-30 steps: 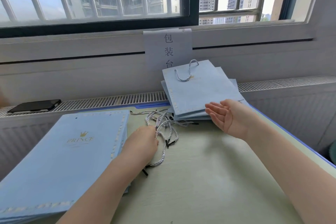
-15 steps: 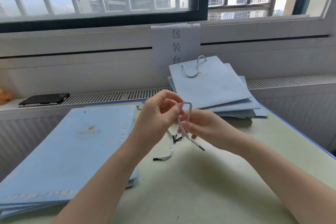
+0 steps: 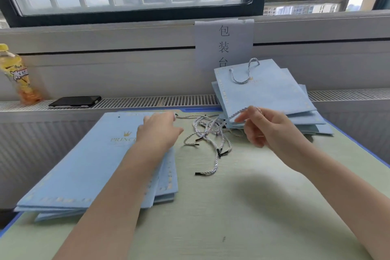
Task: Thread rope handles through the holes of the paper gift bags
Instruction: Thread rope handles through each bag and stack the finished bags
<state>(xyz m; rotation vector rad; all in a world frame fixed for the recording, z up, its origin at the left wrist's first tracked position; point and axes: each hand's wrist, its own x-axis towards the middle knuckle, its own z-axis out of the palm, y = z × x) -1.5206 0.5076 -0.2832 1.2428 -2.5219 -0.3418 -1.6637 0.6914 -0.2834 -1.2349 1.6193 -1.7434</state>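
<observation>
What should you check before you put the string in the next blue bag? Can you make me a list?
1. A string is held: ok. The right hand pinches a rope up by the far pile.
2. A bag is ready: ok. The left hand rests on the near stack of bags.
3. A hole can be seen: ok. A small dark hole shows near the top bag's far edge.
4. A second hole: cannot tell, the left hand covers that part.
5. Spare ropes nearby: ok. The loose ropes lie between the two piles.
6. Finished pile has room: ok. The finished bags lie flat, with a handle on top.
</observation>
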